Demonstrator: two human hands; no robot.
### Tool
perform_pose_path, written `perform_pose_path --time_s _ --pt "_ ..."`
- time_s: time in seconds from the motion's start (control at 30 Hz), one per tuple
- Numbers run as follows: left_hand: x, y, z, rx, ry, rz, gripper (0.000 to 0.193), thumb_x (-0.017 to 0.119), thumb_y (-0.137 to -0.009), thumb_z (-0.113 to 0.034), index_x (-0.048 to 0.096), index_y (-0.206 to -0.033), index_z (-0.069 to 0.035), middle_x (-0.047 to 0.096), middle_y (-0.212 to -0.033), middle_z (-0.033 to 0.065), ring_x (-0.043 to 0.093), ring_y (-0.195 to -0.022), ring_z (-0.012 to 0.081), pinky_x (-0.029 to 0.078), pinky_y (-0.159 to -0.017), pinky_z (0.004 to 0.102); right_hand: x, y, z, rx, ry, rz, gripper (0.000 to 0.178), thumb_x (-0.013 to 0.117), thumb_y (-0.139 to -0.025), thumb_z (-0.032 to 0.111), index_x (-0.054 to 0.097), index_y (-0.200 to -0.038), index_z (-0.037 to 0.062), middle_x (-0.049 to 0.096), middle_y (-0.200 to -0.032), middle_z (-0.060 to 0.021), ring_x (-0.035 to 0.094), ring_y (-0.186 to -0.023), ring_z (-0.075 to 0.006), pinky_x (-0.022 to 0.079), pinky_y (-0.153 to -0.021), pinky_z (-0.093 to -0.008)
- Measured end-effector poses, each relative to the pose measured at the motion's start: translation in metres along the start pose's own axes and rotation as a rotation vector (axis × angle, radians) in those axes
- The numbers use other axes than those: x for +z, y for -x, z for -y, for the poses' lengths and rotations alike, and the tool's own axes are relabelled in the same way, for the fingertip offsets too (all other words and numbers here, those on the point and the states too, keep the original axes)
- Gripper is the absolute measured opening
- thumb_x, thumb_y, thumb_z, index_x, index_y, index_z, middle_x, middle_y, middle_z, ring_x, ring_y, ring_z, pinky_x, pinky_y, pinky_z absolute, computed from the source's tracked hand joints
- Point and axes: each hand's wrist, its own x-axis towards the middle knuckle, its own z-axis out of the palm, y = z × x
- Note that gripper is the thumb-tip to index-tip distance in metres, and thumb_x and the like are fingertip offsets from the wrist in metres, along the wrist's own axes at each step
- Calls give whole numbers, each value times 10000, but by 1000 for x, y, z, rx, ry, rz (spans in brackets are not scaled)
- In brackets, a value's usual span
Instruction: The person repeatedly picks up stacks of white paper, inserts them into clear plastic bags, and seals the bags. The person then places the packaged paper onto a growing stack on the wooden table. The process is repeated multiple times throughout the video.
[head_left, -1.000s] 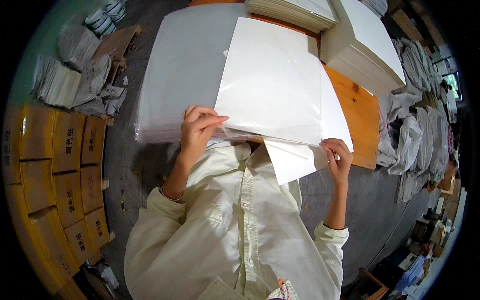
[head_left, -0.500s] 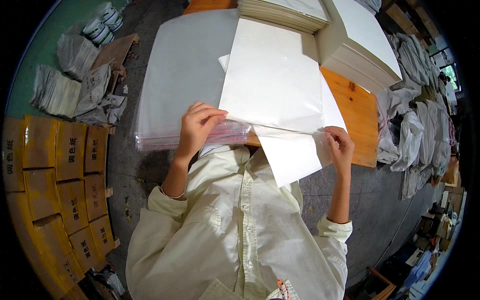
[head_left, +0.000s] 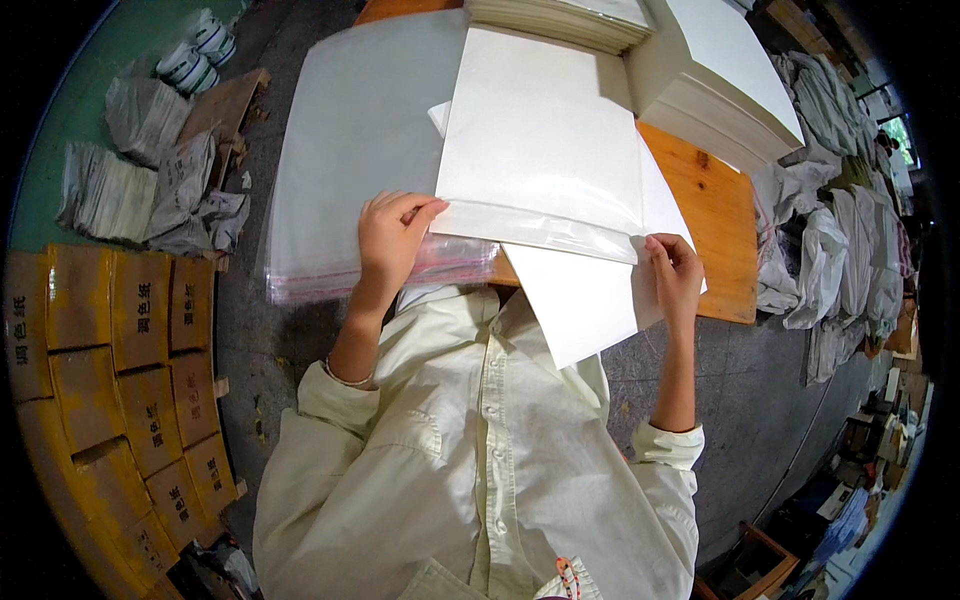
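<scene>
A: While the left hand [head_left: 392,232] pinches the mouth of the clear bag [head_left: 540,170], fingers closed on its near edge, the right hand [head_left: 675,275] grips the white sheets [head_left: 585,300], half inside, at the wooden table's [head_left: 715,215] near edge.

B: The risk?

A: The sheets probably catch on the bag's lip and crease, or the stack of clear bags [head_left: 350,170] slides off.
</scene>
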Motion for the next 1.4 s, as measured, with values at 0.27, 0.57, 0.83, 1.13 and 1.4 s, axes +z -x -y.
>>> perform_pose_path --time_s 0.27,0.57,0.83,1.13,1.4 --pt "9 -1 5 129 -198 -78 73 712 -738 -155 693 -729 -84 623 -687 23 530 -687 199 386 -694 330 15 -1 4 -71 197 -116 127 657 -849 111 661 -863 -15 646 -745 -90 567 -660 -119 460 -611 -245" --pt "11 3 7 259 -263 -123 94 730 -714 -162 668 -711 -91 601 -688 1 520 -703 194 366 -698 326 21 5 11 -239 347 -156 64 648 -835 43 665 -869 -9 647 -766 -89 581 -674 -140 465 -620 -257" --pt "3 -2 0 422 -420 -29 145 728 -698 -129 647 -812 -89 586 -716 11 537 -737 208 386 -718 339 18 -2 20 -34 355 -87 164 662 -809 50 611 -959 6 628 -810 -121 602 -725 -213 480 -646 -312" --pt "-1 -22 -23 1001 -609 550 517 586 -803 -124 485 -1310 -136 508 -1183 80 521 -961 206 404 -866 342 21 -6 11 -414 554 -123 217 690 -709 -21 658 -896 84 580 -914 -87 561 -884 -241 471 -737 -335" --pt "32 -18 -68 701 -663 794 366 553 -778 -76 554 -1138 -8 565 -1060 119 548 -991 261 431 -861 380 7 -4 4 -467 646 -116 209 650 -664 -48 712 -790 107 608 -973 -78 553 -920 -258 446 -790 -367"
